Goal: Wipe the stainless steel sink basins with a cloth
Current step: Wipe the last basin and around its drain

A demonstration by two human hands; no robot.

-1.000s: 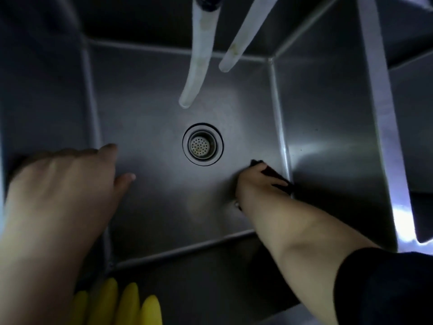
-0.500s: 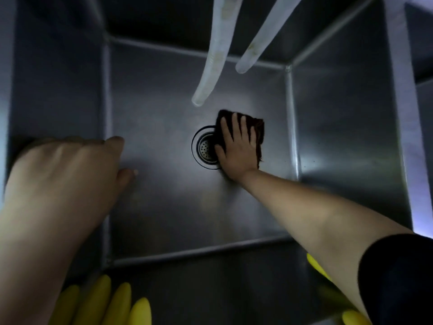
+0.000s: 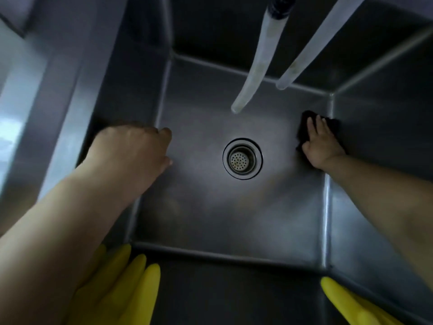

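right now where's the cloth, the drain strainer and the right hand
cloth (image 3: pixel 304 120): head view, dark top-left corner beyond the fingers
drain strainer (image 3: pixel 239 159): head view, perforated centre
right hand (image 3: pixel 322 144): head view, back of the hand pressing the cloth

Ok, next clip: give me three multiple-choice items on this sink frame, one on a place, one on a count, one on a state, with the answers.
1. Where is the dark cloth?
A. over the drain
B. on the basin floor by the right wall
C. draped over the near rim

2. How many pale hoses hang into the basin?
A. one
B. two
C. three

3. How does the right hand meet the cloth?
A. pressing it flat with straight fingers
B. wringing it in a fist
C. hovering clear of it

Answers: 1 B, it lies by the right wall, well away from the drain strainer. 2 B, two tubes hang side by side. 3 A, the fingers lie spread on the cloth.
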